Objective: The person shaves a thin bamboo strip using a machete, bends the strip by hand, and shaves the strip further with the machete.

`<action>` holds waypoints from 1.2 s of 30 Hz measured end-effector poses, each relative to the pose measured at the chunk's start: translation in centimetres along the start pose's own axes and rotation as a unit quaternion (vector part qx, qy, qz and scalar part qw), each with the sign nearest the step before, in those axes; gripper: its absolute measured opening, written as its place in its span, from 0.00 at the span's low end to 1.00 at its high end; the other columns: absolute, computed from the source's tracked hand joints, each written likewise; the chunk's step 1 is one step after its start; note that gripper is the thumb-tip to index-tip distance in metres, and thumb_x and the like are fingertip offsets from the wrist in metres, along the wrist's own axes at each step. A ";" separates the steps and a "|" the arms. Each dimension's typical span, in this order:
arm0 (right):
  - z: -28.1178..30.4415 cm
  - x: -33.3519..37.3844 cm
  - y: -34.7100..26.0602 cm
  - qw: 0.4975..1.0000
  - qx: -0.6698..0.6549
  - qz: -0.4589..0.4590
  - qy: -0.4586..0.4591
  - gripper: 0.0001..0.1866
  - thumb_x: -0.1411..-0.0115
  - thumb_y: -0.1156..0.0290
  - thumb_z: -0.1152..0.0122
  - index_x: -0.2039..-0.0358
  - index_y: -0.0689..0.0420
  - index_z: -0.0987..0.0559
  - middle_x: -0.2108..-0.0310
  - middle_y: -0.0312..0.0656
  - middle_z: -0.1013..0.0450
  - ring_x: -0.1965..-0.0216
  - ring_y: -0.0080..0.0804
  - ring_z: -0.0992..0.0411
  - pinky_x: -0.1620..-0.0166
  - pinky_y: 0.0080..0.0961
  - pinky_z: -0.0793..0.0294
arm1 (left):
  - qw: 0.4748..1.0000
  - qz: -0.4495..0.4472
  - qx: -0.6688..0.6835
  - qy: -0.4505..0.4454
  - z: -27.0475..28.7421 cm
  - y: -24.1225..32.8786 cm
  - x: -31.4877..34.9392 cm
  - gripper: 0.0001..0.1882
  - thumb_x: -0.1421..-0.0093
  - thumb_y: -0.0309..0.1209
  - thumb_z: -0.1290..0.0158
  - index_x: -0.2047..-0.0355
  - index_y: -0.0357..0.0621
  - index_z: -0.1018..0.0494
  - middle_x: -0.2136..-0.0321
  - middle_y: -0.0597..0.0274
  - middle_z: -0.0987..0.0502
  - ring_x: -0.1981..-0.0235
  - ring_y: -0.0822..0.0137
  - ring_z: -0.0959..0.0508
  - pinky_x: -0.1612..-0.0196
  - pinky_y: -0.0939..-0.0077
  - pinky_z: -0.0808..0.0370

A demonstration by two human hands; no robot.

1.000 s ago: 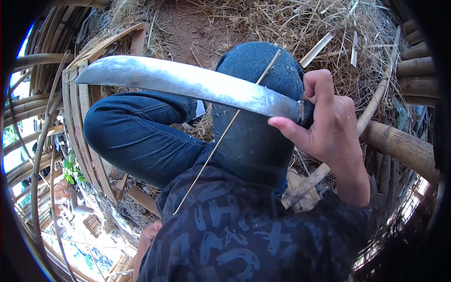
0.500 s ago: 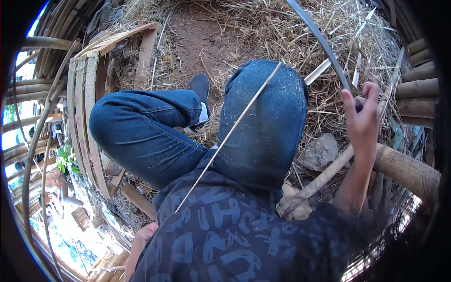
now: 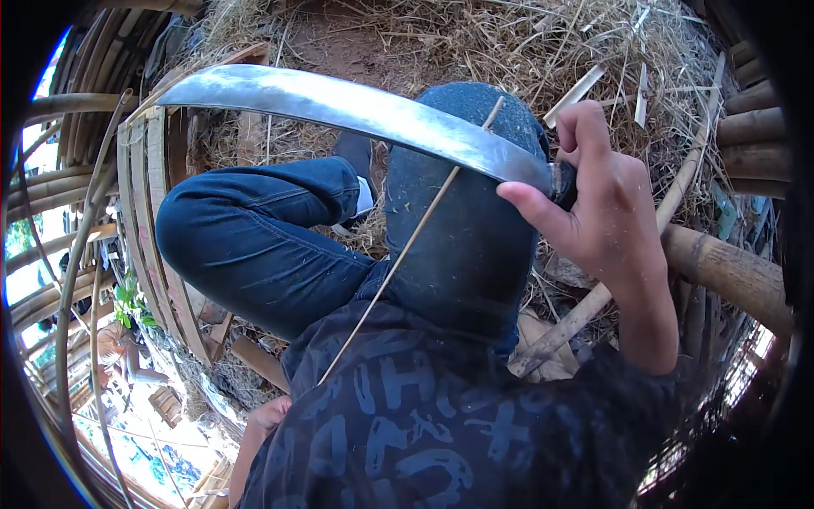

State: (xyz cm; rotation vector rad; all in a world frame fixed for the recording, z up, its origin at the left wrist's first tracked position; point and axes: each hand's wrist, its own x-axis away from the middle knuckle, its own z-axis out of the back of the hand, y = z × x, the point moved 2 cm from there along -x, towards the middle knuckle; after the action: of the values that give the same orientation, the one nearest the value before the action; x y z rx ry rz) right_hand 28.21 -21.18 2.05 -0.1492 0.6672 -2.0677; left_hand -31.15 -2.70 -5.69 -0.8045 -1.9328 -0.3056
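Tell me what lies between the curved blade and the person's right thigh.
A thin stick: in the head view it crosses the right thigh and passes under the blade. Whether stick and blade touch can't be told.

Slatted crate [image 3: 164,254] on L w/ plant [image 3: 127,304] nr it, straw [image 3: 483,51] up top, thick bamboo pole [image 3: 729,276] R.

1. The head camera looks steeply down from the wearer's head, forward lying toward the top edge.
2. It sits close: the printed T-shirt [image 3: 373,382] fills the lower middle, the jeans [image 3: 263,246] the centre, the machete [image 3: 339,103] above.
3. Its fisheye view takes in bamboo poles [image 3: 750,127] at both side rims.
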 end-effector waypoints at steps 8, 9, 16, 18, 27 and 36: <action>0.8 -2.2 4.1 0.993 0.036 -0.105 0.039 0.27 0.44 0.46 0.41 0.66 0.57 0.37 0.88 0.35 0.39 0.88 0.28 0.37 0.82 0.29 0.37 | 0.999 -0.015 -0.001 -0.030 0.4 -0.4 -1.2 0.07 0.48 0.25 0.40 0.77 0.35 0.27 0.85 0.66 0.28 0.91 0.79 0.37 0.88 0.85 0.45; 1.3 -2.3 5.9 0.976 0.058 -0.205 0.036 0.26 0.43 0.46 0.42 0.66 0.57 0.37 0.87 0.35 0.38 0.87 0.26 0.37 0.81 0.28 0.37 | 0.999 -0.012 -0.004 -0.037 0.5 -0.3 -1.4 0.07 0.48 0.25 0.40 0.77 0.35 0.27 0.85 0.66 0.28 0.91 0.79 0.37 0.88 0.85 0.45; 2.1 1.3 8.7 0.949 -0.078 -0.288 0.105 0.26 0.40 0.46 0.46 0.61 0.57 0.38 0.86 0.29 0.43 0.84 0.18 0.44 0.77 0.21 0.44 | 0.997 0.020 -0.004 -0.079 -0.2 0.3 -2.1 0.07 0.48 0.25 0.40 0.77 0.35 0.27 0.85 0.66 0.28 0.91 0.79 0.37 0.88 0.85 0.45; 0.8 1.0 8.1 0.953 -0.093 -0.260 0.123 0.26 0.41 0.46 0.45 0.61 0.57 0.38 0.86 0.29 0.42 0.84 0.17 0.44 0.78 0.20 0.45 | 0.999 -0.019 -0.008 -0.040 -0.7 0.9 -1.0 0.07 0.48 0.25 0.41 0.77 0.35 0.27 0.86 0.66 0.29 0.91 0.80 0.38 0.88 0.86 0.46; 0.8 0.6 3.2 0.909 -0.338 -0.154 0.188 0.19 0.37 0.56 0.46 0.58 0.54 0.41 0.85 0.32 0.36 0.87 0.15 0.38 0.85 0.10 0.44 | 0.896 -0.246 -0.342 0.143 -16.9 16.2 7.6 0.08 0.42 0.29 0.43 0.75 0.38 0.25 0.85 0.69 0.26 0.87 0.81 0.31 0.84 0.88 0.37; 3.5 -0.1 -0.8 0.917 -0.322 -0.090 0.219 0.24 0.40 0.59 0.44 0.49 0.59 0.38 0.88 0.32 0.37 0.90 0.16 0.39 0.87 0.12 0.43 | 0.420 -0.549 -0.659 0.295 -29.0 28.1 12.2 0.09 0.43 0.32 0.45 0.76 0.38 0.25 0.85 0.57 0.28 0.82 0.63 0.28 0.74 0.72 0.31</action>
State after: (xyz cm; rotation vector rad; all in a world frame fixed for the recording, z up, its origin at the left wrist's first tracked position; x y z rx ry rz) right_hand 28.93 -22.21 5.43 -0.1217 1.6599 -1.9900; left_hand 3.77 8.05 15.48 0.0343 -0.8261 -2.7104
